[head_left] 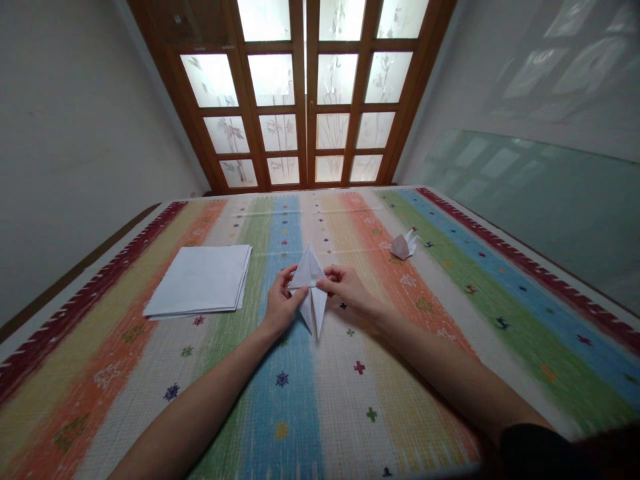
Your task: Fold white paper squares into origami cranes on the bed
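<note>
A white sheet folded into a long diamond, a piece of origami paper (309, 267), is held up over the middle of the table. Its lower half is split into two narrow points that hang toward me. My left hand (284, 301) pinches its left side, thumb on the front and fingers behind. On the right edge, my right hand (345, 285) grips it the same way, its thumb near the middle crease. The fingertips behind the paper are partly hidden.
A stack of white paper sheets (200, 280) lies left of my hands. A small folded paper crane (403, 245) stands farther back on the right. Everything rests on a striped, patterned tablecloth (280, 413). Wooden doors with glass panes (305, 100) stand beyond the table.
</note>
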`<state>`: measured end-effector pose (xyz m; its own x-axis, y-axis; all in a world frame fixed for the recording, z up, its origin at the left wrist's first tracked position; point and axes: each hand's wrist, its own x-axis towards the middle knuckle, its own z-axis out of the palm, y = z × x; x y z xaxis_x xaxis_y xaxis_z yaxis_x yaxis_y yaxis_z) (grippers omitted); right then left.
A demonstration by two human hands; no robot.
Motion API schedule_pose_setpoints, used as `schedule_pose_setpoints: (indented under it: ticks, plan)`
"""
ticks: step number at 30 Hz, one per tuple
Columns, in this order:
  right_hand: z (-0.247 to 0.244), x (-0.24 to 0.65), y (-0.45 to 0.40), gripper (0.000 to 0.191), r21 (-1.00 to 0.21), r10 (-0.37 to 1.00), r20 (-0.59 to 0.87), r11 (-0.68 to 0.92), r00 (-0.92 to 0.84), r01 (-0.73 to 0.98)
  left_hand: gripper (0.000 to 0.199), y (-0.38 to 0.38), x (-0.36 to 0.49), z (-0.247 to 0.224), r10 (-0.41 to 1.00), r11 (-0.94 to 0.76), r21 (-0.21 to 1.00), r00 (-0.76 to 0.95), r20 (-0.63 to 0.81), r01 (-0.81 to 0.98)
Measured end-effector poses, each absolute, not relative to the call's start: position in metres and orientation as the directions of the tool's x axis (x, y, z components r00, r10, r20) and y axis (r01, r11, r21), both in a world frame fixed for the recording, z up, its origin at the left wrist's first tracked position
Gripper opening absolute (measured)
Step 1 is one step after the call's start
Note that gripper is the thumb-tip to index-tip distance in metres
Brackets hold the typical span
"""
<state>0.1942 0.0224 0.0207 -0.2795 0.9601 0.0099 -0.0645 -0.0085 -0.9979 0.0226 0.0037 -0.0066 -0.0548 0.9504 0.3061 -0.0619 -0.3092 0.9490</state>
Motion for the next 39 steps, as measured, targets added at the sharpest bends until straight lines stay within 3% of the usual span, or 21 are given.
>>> schedule_pose_setpoints:
  ticks: [6,10,15,20,23,28,33,39]
  plan:
    - [0.019,0.195,0.023,0.034,-0.995,0.957,0.014,-0.014,-0.291,-0.095,0.044,0.003,0.023,-0.006,0.944,-0.323,0.944,-0.096,0.316,-0.072]
    - [0.017,0.198,0.029,0.035,-0.994,0.958,0.086,0.063,-0.274,-0.09,0.05,0.002,0.022,-0.003,0.97,-0.244,0.957,-0.065,0.236,-0.158]
    - [0.018,0.202,0.031,0.046,-0.992,0.947,0.091,0.06,-0.309,-0.108,0.041,0.002,0.022,-0.002,0.986,-0.165,0.972,-0.032,0.162,-0.166]
    - [0.017,0.202,0.03,0.022,-0.997,0.943,0.07,0.053,-0.326,-0.061,0.04,0.004,0.021,-0.005,0.99,-0.139,0.974,-0.035,0.135,-0.177]
    - [0.016,0.201,0.031,0.02,-0.988,0.971,0.013,-0.025,-0.237,-0.154,0.051,0.005,0.02,-0.003,0.994,-0.109,0.936,-0.029,0.106,-0.334]
    - [0.018,0.199,0.033,0.038,-0.914,0.992,-0.096,-0.122,-0.085,-0.386,0.065,0.004,0.019,0.002,0.989,0.076,0.791,0.144,0.016,-0.607]
    - [0.019,0.193,0.024,0.043,-0.877,0.982,-0.153,-0.186,-0.11,-0.442,0.055,0.004,0.023,-0.004,0.988,0.053,0.885,0.15,0.02,-0.463]
    - [0.016,0.193,0.02,0.04,-0.889,0.974,-0.134,-0.201,-0.185,-0.412,0.035,0.007,0.024,-0.009,0.999,-0.01,0.958,0.027,0.018,-0.285]
